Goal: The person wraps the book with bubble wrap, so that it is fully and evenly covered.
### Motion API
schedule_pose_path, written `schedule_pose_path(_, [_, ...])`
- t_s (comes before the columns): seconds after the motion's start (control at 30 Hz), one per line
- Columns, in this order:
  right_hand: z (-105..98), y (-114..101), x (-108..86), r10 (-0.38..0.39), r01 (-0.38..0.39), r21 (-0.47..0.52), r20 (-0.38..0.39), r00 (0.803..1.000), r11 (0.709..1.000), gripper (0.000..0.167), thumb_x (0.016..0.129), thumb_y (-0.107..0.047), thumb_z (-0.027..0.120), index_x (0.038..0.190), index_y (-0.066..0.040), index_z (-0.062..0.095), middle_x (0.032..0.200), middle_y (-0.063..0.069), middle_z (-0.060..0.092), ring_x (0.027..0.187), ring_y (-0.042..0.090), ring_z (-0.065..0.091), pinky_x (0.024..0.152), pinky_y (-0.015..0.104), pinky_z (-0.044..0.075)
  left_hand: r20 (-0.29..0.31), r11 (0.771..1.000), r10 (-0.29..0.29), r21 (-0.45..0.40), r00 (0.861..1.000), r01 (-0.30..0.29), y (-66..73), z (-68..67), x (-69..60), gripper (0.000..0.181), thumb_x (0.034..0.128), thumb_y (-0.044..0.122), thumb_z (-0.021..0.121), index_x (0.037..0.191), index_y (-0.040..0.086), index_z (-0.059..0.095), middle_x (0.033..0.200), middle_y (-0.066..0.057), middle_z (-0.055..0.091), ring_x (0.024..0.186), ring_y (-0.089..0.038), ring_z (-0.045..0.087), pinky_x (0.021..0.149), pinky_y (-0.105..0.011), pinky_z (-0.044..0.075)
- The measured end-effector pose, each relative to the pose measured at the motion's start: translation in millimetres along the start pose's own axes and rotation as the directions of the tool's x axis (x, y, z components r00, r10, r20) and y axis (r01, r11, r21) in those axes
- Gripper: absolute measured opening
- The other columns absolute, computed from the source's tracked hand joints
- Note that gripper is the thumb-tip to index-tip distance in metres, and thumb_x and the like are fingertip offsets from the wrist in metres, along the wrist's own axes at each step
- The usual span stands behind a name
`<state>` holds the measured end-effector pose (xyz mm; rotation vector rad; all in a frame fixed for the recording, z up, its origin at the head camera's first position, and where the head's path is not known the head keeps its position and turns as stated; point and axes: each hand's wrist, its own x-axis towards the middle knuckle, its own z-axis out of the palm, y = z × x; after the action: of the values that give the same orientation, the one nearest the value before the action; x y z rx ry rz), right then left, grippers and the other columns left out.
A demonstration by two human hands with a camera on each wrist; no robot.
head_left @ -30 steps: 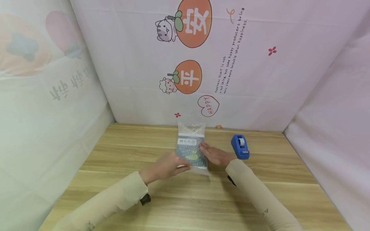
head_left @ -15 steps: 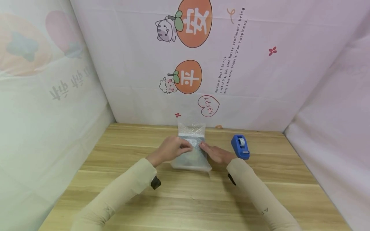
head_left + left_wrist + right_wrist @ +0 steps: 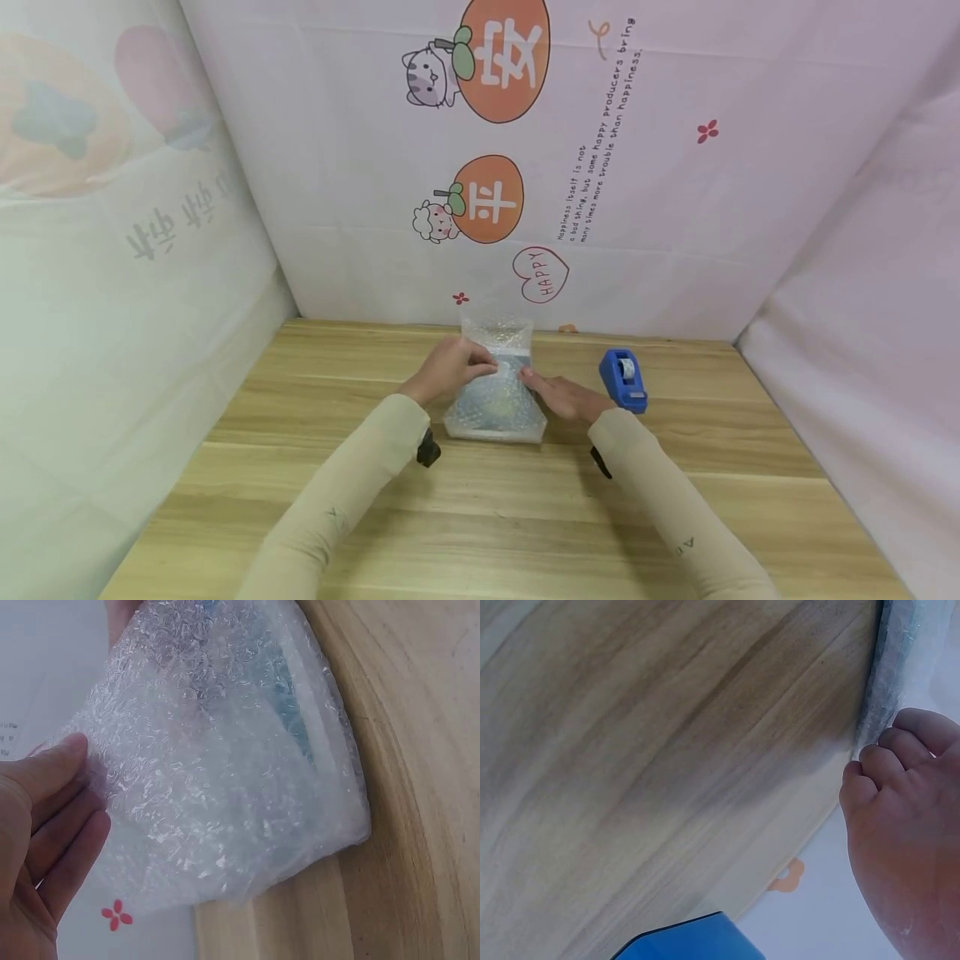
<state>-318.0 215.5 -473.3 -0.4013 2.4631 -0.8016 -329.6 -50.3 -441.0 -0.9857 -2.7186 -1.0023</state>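
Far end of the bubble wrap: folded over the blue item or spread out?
Spread out: in the head view, the far end extends past the blue item toward the patterned wall.

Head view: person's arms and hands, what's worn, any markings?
The left sleeve and right sleeve are long and cream, each with a small dark marking, illegible here. A black wrist item shows on both arms. Left hand and right hand: no gloves.

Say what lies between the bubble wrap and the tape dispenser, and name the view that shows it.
The right hand, against the bubble wrap; past it, bare table reaches the tape dispenser. The head view shows this.
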Motion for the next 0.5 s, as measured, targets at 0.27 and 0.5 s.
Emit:
schedule_pose_path(0.27, [-1, 1, 2.2, 0.01, -0.01, 0.014, 0.001, 1.0, 1.0, 0.079, 0.106, -0.075, 0.011, 0.168, -0.029, 0.028, 0.177, 0.009, 0.023, 0.164, 0.042, 0.016, 0.131, 0.071, 0.011, -0.017, 0.998, -0.054, 0.008, 0.998, 0.054, -11.2, 13.4, 5.4, 0.014, 0.0977, 0.021, 0.077, 0.104, 0.011, 0.085, 0.101, -0.002, 0.083, 0.087, -0.012, 0.077, 0.081, -0.029, 0.064])
schedule_pose_path(0.5, [-2, 0, 2.8, 0.022, -0.022, 0.016, 0.0, 1.0, 1.0, 0.076, 0.108, -0.071, 0.011, 0.168, -0.029, 0.029, 0.177, 0.01, 0.021, 0.164, 0.044, 0.016, 0.13, 0.072, 0.011, -0.017, 0.997, -0.068, 0.025, 0.998, 0.069, -19.1, 22.5, 7.3, 0.013, 0.0972, 0.019, 0.077, 0.105, 0.01, 0.084, 0.103, -0.003, 0.083, 0.089, -0.012, 0.077, 0.085, -0.028, 0.064])
